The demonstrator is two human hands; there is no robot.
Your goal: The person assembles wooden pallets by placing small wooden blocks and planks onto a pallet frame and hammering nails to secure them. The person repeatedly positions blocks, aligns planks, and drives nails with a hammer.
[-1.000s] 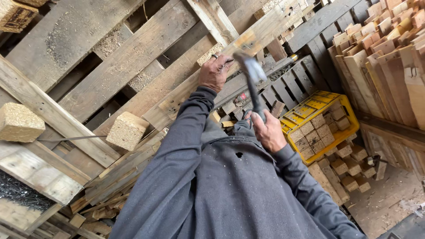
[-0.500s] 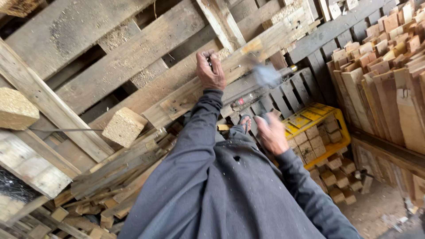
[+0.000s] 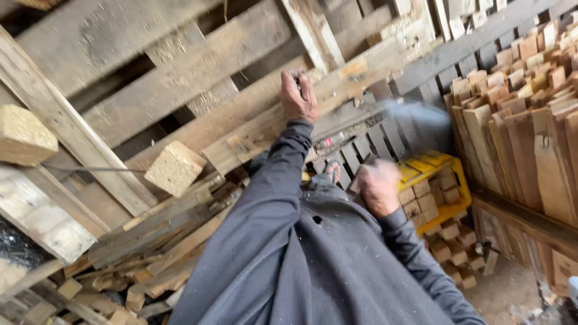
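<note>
pallet board (image 3: pixel 253 129) under left hand (image 3: pixel 298 96), yellow crate (image 3: pixel 442 180) beside right hand (image 3: pixel 378 186)

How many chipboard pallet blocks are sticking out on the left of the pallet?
2. One chipboard block at the far left edge, another chipboard block lower and nearer the middle, left of the person's sleeve. More may be hidden behind the boards.

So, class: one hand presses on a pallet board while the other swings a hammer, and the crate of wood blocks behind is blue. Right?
Not quite. The head view shows the crate is yellow, not blue. The left hand does press on the pallet board, and the right hand swings a blurred hammer.
</note>
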